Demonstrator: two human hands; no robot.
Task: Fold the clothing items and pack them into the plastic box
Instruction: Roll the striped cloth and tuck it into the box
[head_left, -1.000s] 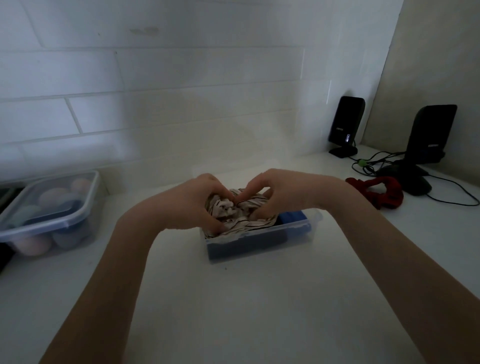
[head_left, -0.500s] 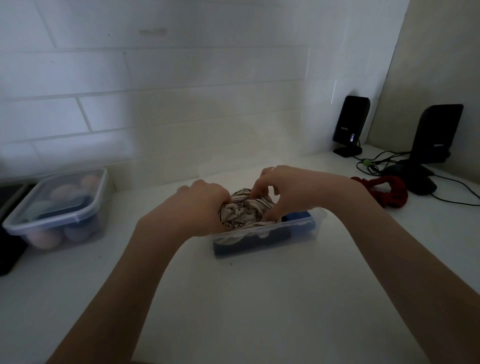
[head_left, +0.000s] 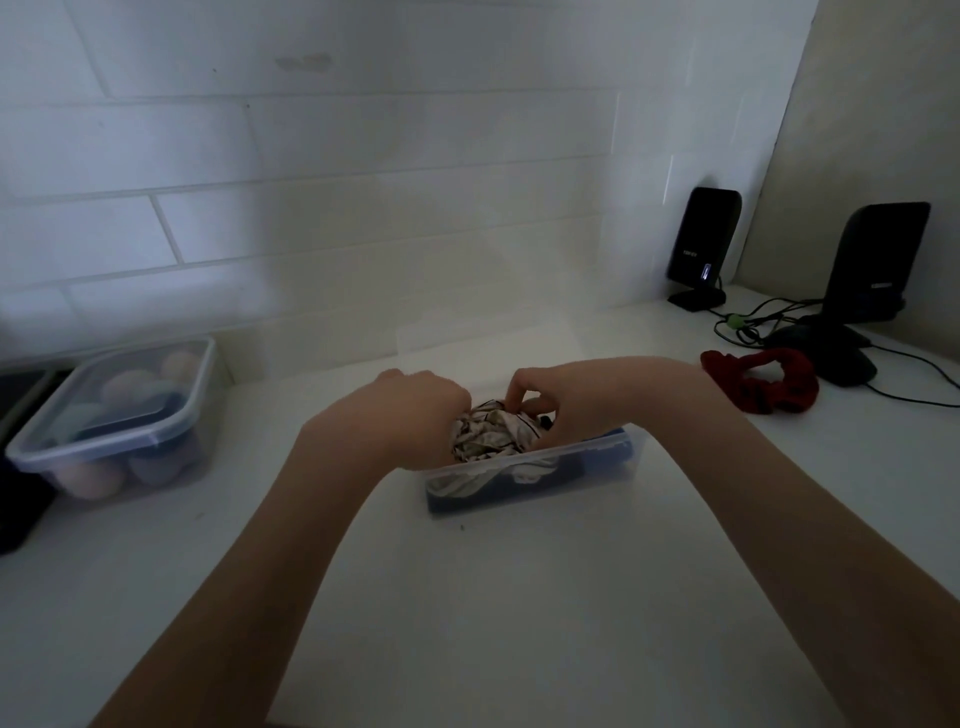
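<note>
— So what changed?
— Both hands sank lower. The left hand (head_left: 415, 415) now covers the bundle's left side; the right hand (head_left: 566, 402) pinches its top with curled fingers.
— What are they gripping?
— A crumpled, pale striped cloth (head_left: 491, 439), pressed into the clear plastic box (head_left: 530, 478) on the white bench (head_left: 467, 597), over dark blue fabric (head_left: 540, 480).

Left hand (head_left: 415, 415) now turned knuckles-up, fingers curled down over the left side of the striped cloth (head_left: 491, 434), no longer thumb-to-thumb with the right hand (head_left: 582, 402) as a second ago. Right fingertips (head_left: 514, 400) now pinching at the bundle's top, centre of frame. Cloth sunk lower into the plastic box (head_left: 535, 475), more of it showing behind the near wall.
</note>
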